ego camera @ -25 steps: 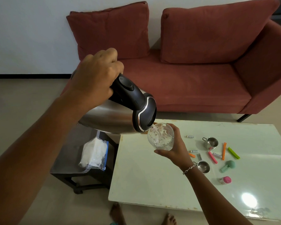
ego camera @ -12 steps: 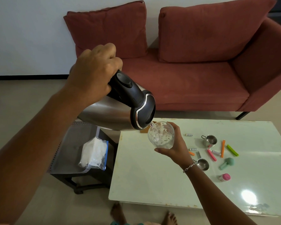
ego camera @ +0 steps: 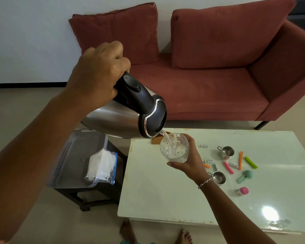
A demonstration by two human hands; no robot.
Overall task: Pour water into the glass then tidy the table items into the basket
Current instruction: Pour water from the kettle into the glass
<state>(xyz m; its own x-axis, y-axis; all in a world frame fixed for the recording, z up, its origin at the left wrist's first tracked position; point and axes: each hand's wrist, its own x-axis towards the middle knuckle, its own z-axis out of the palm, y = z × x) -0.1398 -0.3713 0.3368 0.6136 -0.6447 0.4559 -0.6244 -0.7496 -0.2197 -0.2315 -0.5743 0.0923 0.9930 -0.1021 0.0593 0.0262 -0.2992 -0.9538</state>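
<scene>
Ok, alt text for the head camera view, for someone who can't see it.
The left hand tips a steel kettle, pouring water into a glass held by the right hand above a white table; a basket sits beside it.

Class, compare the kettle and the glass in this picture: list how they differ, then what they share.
The kettle is opaque steel with black trim; the glass is clear. The kettle is tipped steeply, the glass roughly upright. The left hand grips the kettle's handle; the right hand holds the glass. Both are held in the air, joined by a stream of water.
</scene>
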